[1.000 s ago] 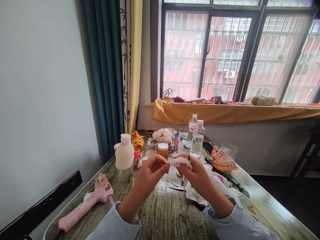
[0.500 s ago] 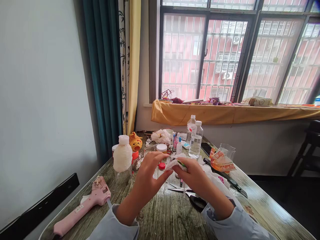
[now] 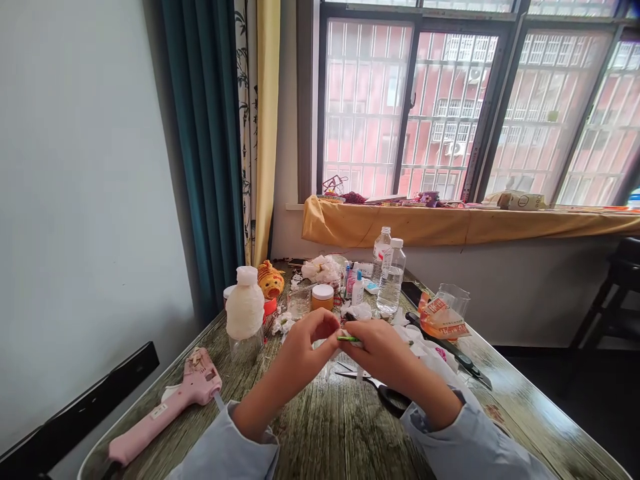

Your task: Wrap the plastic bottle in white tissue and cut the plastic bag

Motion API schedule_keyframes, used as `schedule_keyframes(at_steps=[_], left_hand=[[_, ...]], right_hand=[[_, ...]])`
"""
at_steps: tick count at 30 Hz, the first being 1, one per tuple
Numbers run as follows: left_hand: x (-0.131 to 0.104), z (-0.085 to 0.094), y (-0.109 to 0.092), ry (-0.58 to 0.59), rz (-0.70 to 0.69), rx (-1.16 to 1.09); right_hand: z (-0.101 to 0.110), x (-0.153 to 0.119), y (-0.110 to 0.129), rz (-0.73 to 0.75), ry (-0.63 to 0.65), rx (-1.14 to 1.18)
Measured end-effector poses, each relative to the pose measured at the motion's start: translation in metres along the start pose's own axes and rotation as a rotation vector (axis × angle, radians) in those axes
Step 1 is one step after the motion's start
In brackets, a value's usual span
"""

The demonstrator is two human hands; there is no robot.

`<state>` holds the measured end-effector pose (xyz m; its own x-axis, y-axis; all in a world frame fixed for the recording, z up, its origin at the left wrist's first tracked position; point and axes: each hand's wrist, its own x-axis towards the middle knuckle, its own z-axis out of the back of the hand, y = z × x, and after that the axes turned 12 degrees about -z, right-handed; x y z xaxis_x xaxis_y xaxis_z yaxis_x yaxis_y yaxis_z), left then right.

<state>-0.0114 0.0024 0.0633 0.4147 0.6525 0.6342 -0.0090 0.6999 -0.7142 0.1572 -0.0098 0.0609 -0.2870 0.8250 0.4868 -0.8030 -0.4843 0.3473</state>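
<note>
My left hand [image 3: 306, 343] and my right hand [image 3: 379, 348] meet at the fingertips above the middle of the table. A thin green stick-like thing [image 3: 349, 339] pokes out of the right hand's pinch toward the left fingertips. The left thumb and forefinger are closed at its tip; what they grip is hidden. Below the hands lies a pair of scissors [image 3: 393, 400] with black handles, blades pointing left. White crumpled tissue [image 3: 359, 311] rests just behind the fingers.
At left stand a pink glue gun [image 3: 167, 410] and a bottle wrapped in cream material [image 3: 245, 307]. Behind are an orange knitted toy [image 3: 270, 280], a white-lidded jar [image 3: 323, 297] and a water bottle [image 3: 391, 280]. A dark-handled knife [image 3: 463, 360] and a cut plastic cup [image 3: 445, 313] lie right.
My left fingers, apart before, have closed and come against the right hand. The white strip between the hands is now mostly hidden, and the green thing shows level, pointing left.
</note>
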Motion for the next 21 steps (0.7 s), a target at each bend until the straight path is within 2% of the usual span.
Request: schedule_keyframes(at_steps=[5,9,21], left_hand=[[0.0012,-0.0002,0.0009,0.057,0.183,-0.217],[0.0009,-0.0005,-0.0003,0.045,0.295,-0.347],[-0.001,0.0044,0.0083,0.073,0.41,-0.461]], right_hand=[[-0.0018,0.0001,-0.0028,0.039,-0.024,-0.082],[-0.0003,0.0003,-0.0013,0.078,-0.053,-0.172],[-0.0019,0.0031,-0.0069,0.158,0.026,-0.26]])
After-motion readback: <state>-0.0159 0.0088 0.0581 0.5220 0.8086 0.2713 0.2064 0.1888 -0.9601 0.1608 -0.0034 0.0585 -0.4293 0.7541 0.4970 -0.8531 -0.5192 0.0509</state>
